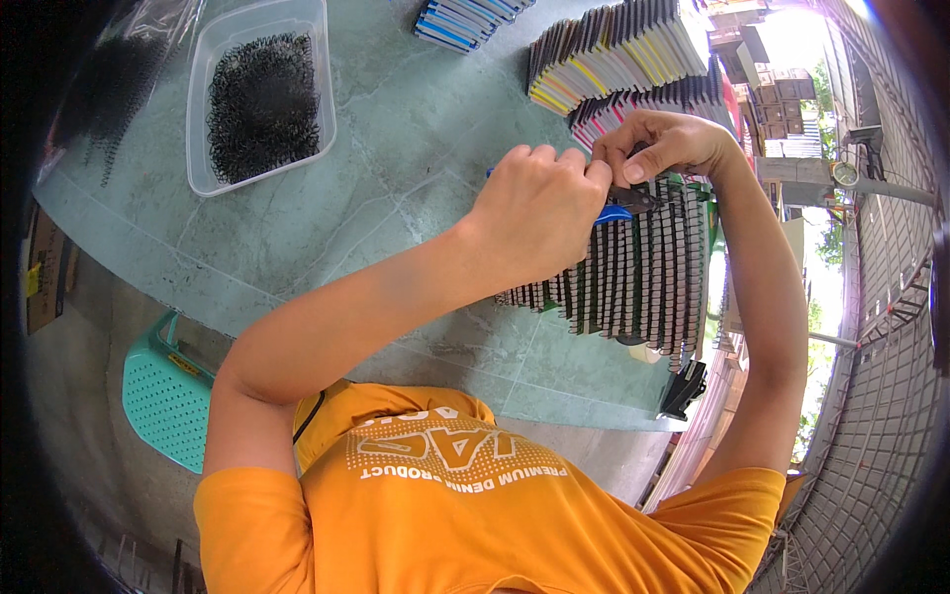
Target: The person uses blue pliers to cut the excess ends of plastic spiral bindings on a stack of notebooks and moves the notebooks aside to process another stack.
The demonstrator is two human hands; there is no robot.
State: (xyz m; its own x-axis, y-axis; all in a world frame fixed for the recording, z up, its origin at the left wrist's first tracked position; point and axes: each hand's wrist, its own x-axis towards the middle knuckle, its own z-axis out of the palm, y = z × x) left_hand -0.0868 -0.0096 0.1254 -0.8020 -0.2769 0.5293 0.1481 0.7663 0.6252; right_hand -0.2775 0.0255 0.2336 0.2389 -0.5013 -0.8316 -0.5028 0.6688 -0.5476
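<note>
My left hand (539,213) is closed round a pair of pliers with blue handles (614,214). Their dark jaws (638,200) point toward my right hand (678,147). The right hand's thumb and fingers are pinched together just beyond the jaws, at the far end of a stack of spiral-bound notebooks (633,282). What those fingers grip is too small or hidden to name. The stack's wire bindings face me in rows, with some green showing between them. Both hands are above its far end, and the left hand covers part of it.
A clear plastic tub (195,129) of black wire coils (262,109) stands far left, beside a plastic bag of black coils (109,94). Notebook piles (618,54) and a blue-edged pile (465,22) stand at the back. A black object (683,389) lies at the table's near right edge; a turquoise stool (168,396) is left.
</note>
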